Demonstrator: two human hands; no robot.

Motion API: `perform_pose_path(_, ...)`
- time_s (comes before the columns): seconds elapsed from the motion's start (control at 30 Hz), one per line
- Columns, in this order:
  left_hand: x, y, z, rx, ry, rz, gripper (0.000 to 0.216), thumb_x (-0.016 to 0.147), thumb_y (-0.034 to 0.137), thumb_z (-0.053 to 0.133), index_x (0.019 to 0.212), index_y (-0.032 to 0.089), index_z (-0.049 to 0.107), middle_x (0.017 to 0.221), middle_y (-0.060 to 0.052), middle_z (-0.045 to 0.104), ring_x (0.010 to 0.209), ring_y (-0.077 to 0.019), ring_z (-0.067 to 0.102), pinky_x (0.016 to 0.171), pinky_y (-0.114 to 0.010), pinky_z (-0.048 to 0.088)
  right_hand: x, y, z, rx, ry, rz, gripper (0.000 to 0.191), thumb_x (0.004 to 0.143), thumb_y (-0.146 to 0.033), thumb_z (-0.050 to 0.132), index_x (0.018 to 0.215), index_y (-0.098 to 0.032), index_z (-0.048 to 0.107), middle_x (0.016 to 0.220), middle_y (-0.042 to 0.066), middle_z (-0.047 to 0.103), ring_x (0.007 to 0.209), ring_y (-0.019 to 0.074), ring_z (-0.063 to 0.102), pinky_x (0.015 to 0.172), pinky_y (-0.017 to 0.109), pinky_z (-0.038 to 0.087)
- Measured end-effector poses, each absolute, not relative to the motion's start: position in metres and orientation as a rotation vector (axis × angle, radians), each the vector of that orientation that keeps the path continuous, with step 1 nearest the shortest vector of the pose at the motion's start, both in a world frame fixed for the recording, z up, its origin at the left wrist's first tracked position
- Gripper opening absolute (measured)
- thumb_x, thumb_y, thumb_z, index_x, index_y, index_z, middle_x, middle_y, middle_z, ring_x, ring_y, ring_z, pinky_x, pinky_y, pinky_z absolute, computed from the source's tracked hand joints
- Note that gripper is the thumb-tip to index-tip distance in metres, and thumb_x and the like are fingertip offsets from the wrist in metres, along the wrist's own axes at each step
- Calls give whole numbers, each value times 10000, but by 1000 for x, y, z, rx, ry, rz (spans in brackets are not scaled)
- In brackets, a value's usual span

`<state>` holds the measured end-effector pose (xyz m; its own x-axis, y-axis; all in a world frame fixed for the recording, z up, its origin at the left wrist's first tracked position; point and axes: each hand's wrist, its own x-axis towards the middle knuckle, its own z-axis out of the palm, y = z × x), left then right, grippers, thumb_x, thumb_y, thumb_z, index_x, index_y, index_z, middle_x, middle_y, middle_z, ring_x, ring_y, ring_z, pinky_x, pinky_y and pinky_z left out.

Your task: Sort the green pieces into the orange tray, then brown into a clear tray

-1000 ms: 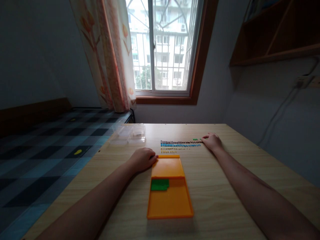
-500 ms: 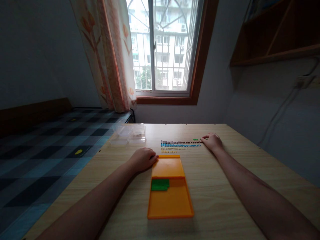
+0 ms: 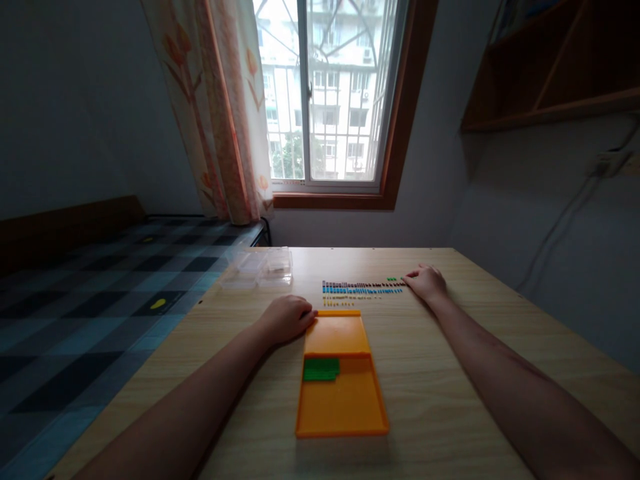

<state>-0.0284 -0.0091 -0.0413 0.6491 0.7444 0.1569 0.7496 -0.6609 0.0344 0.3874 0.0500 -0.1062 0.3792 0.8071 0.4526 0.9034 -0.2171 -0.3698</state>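
Centre frame: the left hand (image 3: 290, 319) rests curled against the upper-left corner of the orange tray (image 3: 345, 407). The right hand (image 3: 425, 281) touches the right end of the rows of small pieces (image 3: 363, 288); its grip is unclear.

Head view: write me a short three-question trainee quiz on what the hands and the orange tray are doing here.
1. True or false: the left hand rests on the table at the far left corner of the orange tray.
2. Where does the green piece lie?
A. inside the tray, against its left wall
B. on the bare table beside the right hand
C. under the left hand
3. Fill in: the right hand's fingertips are at the ___ end of the rows of small pieces.

Key: 1 true; 2 A; 3 right.
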Motion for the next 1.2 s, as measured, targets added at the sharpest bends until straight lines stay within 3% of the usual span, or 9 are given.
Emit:
perform_pose_path(0.27,-29,-8,-43,-2824,-1295,-264,392,935,391,459,662,201,666,739,-65,687,701,-186,610,612,-298,361,389,50,-101,-2077,-1516,-222,152,728,-382,749,807,-273,821,1298,97,653,1278,331,496,1077,439,388)
perform_pose_path(0.67,-29,-8,-43,-2820,-1277,-244,392,940,388,462,657,204,661,747,-67,695,696,-193,608,611,-303,331,391,49,-97,-2112,-1523,-211,182,700,-436,759,799,-296,822,1241,72,685,1191,318,554,1002,412,452)
perform_pose_path(1.2,-28,-9,-41,-2805,-1269,-215,397,948,383,457,670,198,671,753,-63,700,704,-188,612,604,-297,328,378,39,-87,-2153,-1575,-228,161,763,-353,694,818,-258,812,1191,95,685,1206,314,538,1023,411,434)
